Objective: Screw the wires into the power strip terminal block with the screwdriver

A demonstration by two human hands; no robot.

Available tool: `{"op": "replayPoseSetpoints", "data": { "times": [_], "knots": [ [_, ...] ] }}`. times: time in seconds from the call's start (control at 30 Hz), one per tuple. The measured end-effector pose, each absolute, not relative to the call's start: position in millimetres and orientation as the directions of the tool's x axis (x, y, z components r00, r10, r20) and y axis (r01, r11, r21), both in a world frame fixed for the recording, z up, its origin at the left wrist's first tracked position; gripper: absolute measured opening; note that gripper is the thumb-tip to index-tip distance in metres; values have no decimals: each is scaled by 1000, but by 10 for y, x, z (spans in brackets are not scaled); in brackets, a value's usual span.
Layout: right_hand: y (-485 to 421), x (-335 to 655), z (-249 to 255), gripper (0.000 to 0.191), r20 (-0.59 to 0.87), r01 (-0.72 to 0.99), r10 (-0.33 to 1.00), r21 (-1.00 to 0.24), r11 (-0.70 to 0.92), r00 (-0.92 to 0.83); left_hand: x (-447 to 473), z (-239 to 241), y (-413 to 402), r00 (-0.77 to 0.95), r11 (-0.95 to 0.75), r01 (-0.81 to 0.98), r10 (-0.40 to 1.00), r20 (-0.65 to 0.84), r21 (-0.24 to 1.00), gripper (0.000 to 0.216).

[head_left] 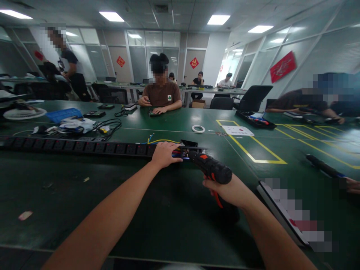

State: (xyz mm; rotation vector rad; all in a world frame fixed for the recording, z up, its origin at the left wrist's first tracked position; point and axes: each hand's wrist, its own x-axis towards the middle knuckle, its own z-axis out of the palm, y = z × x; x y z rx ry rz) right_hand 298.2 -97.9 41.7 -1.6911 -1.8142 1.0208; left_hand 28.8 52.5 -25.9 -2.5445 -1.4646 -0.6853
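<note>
A long black power strip [112, 148] with a row of sockets lies across the green table. My left hand [164, 154] is closed over the strip near its right end, with the thumb along the near side. Beside the fingertips, the strip's end is open and shows a small circuit board [186, 152] and coloured wires. Yellow and blue wires [160, 141] stick out behind the strip. My right hand [225, 189] grips a black and orange cordless drill [212, 168]. Its tip points at the open end, over the board; whether it touches a screw cannot be made out.
A roll of white tape [198, 129], a paper sheet [238, 130] and yellow tape outlines lie beyond. To the left are a blue tray [64, 115] and black cables [112, 127]. A notebook [284, 213] lies at right. A co-worker [161, 93] sits opposite; others work nearby.
</note>
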Motion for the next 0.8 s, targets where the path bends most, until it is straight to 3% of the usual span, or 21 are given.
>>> {"op": "replayPoseSetpoints", "data": {
  "times": [0.43, 0.8],
  "knots": [
    [-978, 2974, 419, 24, -162, 620, 978, -783, -45, -134, 299, -234, 507, 426, -517, 848, 794, 434, 114, 76],
    [-982, 2954, 433, 18, -174, 617, 977, -784, -61, -125, 300, -240, 507, 422, -516, 849, 793, 440, 114, 75]
  ]
}}
